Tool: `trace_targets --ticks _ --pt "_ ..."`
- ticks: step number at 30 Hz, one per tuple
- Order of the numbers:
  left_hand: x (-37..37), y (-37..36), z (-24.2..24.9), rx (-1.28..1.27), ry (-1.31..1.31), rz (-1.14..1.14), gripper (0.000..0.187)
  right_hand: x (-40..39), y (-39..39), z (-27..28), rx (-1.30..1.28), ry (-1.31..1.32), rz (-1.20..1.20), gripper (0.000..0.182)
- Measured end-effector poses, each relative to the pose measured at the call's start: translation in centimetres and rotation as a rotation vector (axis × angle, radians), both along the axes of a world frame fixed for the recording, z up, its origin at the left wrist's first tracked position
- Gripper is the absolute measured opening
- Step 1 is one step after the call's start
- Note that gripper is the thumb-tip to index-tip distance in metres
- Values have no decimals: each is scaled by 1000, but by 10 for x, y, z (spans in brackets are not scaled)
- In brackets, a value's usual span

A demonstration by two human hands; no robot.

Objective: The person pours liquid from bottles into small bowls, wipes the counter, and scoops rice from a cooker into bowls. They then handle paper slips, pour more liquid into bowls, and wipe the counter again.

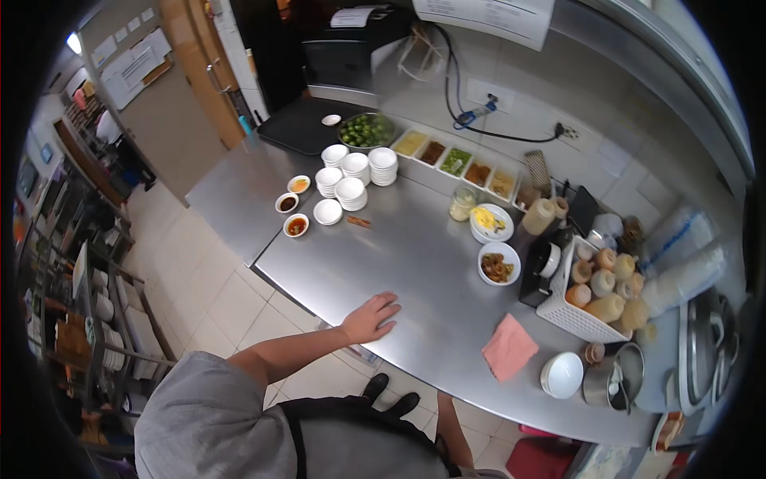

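Observation:
My left hand [371, 318] rests on the near edge of the steel table [399, 263], fingers spread and holding nothing. My right forearm [452, 431] reaches under the table's front edge, which hides the hand. Beyond my left hand are stacks of small white bowls [351, 190] and three small bowls of sauce [296, 226]. A white bowl of cooked food [499, 264] lies to the right, near a bowl with yellow food [491, 223] and a glass jar [462, 203]. A folded pink cloth [510, 348] lies near the front edge.
At the right stand a white basket of bottles [570, 307], an empty white bowl [562, 375] and metal pots [614, 383]. Along the wall are trays of toppings [456, 161], a bowl of green limes [365, 130] and a black tray [299, 126]. Shelves [112, 319] line the left.

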State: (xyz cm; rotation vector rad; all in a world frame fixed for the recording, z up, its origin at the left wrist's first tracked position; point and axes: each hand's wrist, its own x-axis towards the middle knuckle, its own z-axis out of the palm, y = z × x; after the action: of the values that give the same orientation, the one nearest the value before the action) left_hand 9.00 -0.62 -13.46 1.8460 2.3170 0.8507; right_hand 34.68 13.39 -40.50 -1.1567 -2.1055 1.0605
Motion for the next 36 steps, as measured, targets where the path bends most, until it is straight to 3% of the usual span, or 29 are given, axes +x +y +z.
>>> trace_targets --ticks 3,5,7,8,10,11,12,13,14,16,17,20,22,25,27,29,30,31,33,34,36 --pt "1 1 -5 27 11 8 36 54 -16 5 -153 69 -10 23" --pt "3 5 -3 5 -21 -58 35 96 -17 64 -199 -450 161 24" --pt "7 6 -8 46 -51 22 34 151 -17 70 -80 -453 309 23" --pt "6 8 -12 40 -42 20 34 163 -16 105 -238 -451 242 24" --pt "11 4 -14 33 -39 14 34 179 1 225 -523 -386 152 32" --pt "10 9 -11 53 -30 18 35 183 9 276 -457 -299 118 33" --pt "10 10 -13 50 -27 8 35 210 28 241 117 -197 173 34" --pt "10 8 -14 45 -22 9 35 206 47 289 -254 -157 76 35" --pt "12 8 -16 48 -32 -11 35 189 50 357 -365 -170 -184 32" --pt "13 7 -15 60 -10 30 33 205 111 326 458 4 -121 27" --pt "12 6 -14 59 -11 27 33 194 122 357 7 43 -310 25" --pt "14 6 -15 73 14 32 33 185 174 355 89 128 -401 22" --pt "14 7 -13 70 -30 25 33 176 201 330 -39 71 -435 20" --pt "1 12 -5 79 -132 15 32 174 219 282 147 -18 -364 22" --pt "-1 22 38 236 -87 143 30 173 227 259 39 18 -348 25" --pt "-24 35 83 442 -72 272 29 173 217 281 5 -117 -316 28" --pt "-44 43 105 562 -58 324 28 186 247 240 397 -368 -336 32" --pt "-69 51 128 654 -51 391 28 179 222 272 713 -379 -431 30" --pt "-118 62 187 845 -16 432 29 167 217 299 879 -120 -575 23" --pt "-145 67 217 930 66 455 29 157 208 322 887 -108 -573 23" --pt "-195 74 277 1055 92 500 31 118 177 377 495 -13 -638 16"
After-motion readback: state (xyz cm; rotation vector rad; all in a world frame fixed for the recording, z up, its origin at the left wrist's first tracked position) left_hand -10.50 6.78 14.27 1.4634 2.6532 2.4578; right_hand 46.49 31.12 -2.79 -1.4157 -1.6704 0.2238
